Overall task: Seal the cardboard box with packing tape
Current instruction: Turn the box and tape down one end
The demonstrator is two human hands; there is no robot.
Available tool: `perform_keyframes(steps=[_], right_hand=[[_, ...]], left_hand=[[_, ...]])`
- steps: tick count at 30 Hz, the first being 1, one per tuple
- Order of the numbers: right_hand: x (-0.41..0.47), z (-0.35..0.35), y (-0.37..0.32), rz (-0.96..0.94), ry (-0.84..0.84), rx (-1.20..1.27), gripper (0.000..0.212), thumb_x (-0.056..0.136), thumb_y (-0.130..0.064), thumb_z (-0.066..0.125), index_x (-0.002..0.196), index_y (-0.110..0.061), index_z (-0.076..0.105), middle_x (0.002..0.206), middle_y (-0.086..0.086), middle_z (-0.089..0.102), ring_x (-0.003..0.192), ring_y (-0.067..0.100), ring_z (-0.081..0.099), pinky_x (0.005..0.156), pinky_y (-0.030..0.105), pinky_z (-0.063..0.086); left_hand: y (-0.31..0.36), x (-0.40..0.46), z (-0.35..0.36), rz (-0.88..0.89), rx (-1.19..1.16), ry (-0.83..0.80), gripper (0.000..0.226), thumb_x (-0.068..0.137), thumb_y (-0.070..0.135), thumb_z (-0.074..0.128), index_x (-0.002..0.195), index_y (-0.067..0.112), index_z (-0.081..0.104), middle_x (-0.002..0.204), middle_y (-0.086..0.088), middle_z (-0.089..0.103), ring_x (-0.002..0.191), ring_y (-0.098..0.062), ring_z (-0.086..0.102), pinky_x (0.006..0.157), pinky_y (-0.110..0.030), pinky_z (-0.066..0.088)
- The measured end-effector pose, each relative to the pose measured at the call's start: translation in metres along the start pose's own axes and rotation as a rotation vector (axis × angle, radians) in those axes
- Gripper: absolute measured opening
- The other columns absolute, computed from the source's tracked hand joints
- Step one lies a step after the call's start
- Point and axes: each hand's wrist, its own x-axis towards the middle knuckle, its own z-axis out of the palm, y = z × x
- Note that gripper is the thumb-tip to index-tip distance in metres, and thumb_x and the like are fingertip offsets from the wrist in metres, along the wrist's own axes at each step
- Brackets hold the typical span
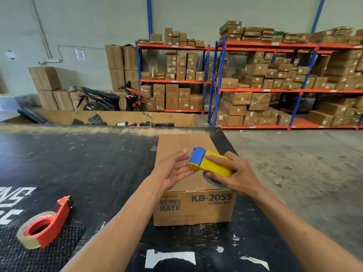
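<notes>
A closed cardboard box (193,210) printed "KB-2055 LEMON TEA" sits on the black table (78,163), near its right edge. Above the box top, my right hand (233,173) grips a yellow tape dispenser (209,163) with a blue front end. The roll under the dispenser is mostly hidden by my fingers. My left hand (172,171) is palm up with fingers spread, touching the dispenser's blue front end from the left. It holds nothing.
A red tape dispenser (46,225) with a clear roll lies on a mesh mat at the table's front left. A large open carton (117,117) stands behind the table. Shelves of boxes (275,83) and a scooter (110,97) line the far wall. Concrete floor lies to the right.
</notes>
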Motion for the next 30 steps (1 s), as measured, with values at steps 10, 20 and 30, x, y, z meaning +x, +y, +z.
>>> perform_keyframes(steps=[10,20,30], right_hand=[[0.02,0.007,-0.016,0.101,-0.105,0.081,0.055,0.078,-0.061,0.072,0.13,-0.051,0.059,0.08,-0.009,0.049,0.075,0.013,0.052,0.064,0.029,0.041],[0.012,-0.01,0.006,0.02,-0.467,-0.093,0.055,0.075,-0.079,0.058,0.127,-0.06,0.056,0.08,-0.011,0.049,0.072,0.008,0.05,0.062,0.039,0.046],[0.02,0.017,-0.024,-0.094,-0.604,-0.364,0.056,0.079,-0.071,0.058,0.133,-0.059,0.05,0.081,-0.011,0.04,0.073,0.009,0.042,0.057,0.023,0.024]], left_hand=[[0.002,0.009,-0.007,0.13,0.093,0.286,0.017,0.092,-0.005,0.059,0.106,-0.009,0.067,0.094,-0.023,0.074,0.078,-0.029,0.074,0.058,-0.032,0.062],[-0.052,-0.022,-0.067,0.468,0.384,0.603,0.042,0.087,0.016,0.075,0.127,0.013,0.065,0.103,0.005,0.075,0.085,-0.005,0.071,0.087,-0.029,0.057],[-0.089,-0.026,-0.076,0.572,0.464,0.773,0.045,0.094,0.017,0.067,0.137,0.02,0.057,0.099,0.008,0.076,0.095,0.001,0.067,0.104,-0.03,0.047]])
